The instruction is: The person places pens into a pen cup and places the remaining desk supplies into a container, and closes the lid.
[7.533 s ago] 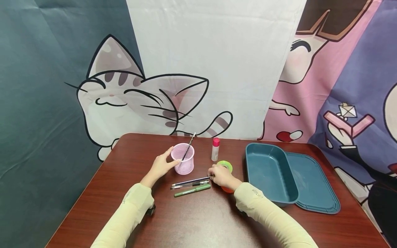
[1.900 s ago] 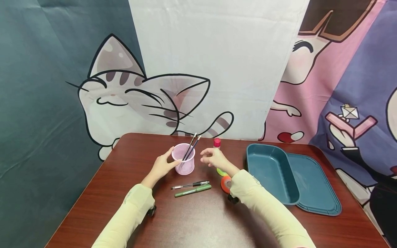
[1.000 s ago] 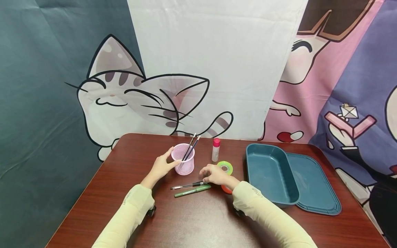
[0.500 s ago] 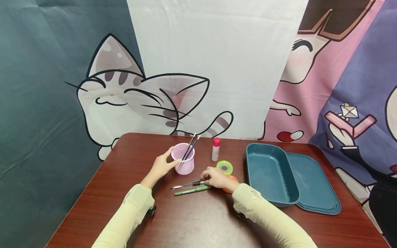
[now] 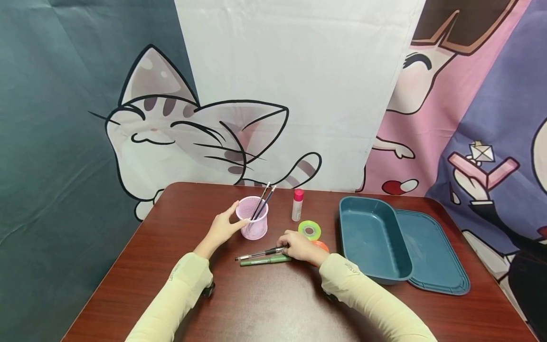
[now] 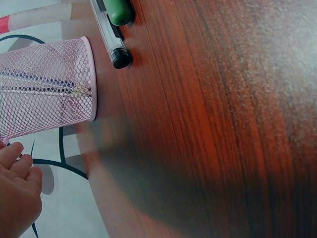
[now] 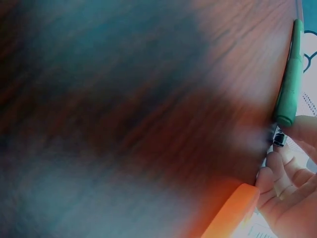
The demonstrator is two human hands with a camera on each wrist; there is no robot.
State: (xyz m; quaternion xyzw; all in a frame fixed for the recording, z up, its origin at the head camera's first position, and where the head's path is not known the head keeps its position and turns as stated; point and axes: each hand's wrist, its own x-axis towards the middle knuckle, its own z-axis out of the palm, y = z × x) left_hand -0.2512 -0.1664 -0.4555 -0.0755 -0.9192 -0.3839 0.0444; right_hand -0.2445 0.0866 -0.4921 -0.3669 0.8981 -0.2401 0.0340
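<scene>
My left hand (image 5: pixel 221 230) grips the pink mesh pen cup (image 5: pixel 255 230) at its left side, thumb across the front near the rim. Two thin pencil-like sticks (image 5: pixel 265 203) lean inside it, up to the right. In front of the cup, my right hand (image 5: pixel 299 246) pinches the capped end of a clear gel pen (image 5: pixel 258 255) with black parts. A green pen (image 5: pixel 262 261) lies just before it, its right end close to the same fingers. The right wrist view shows the thumb (image 7: pixel 303 130) by the gel pen's black end (image 7: pixel 280 138), beside the green pen (image 7: pixel 290 84).
Behind the right hand lies a green tape roll (image 5: pixel 309 230); an orange roll (image 5: pixel 321 245) is partly hidden by that hand. A glue stick (image 5: pixel 297 205) with a red cap stands farther back. At right, a blue bin (image 5: pixel 376 237) overlaps its flat lid (image 5: pixel 433 251) on the table (image 5: pixel 265 304).
A second stick has joined the first in the cup. My right hand has come down from beside the cup to the gel pen's end and pinches it. The left hand stays put.
</scene>
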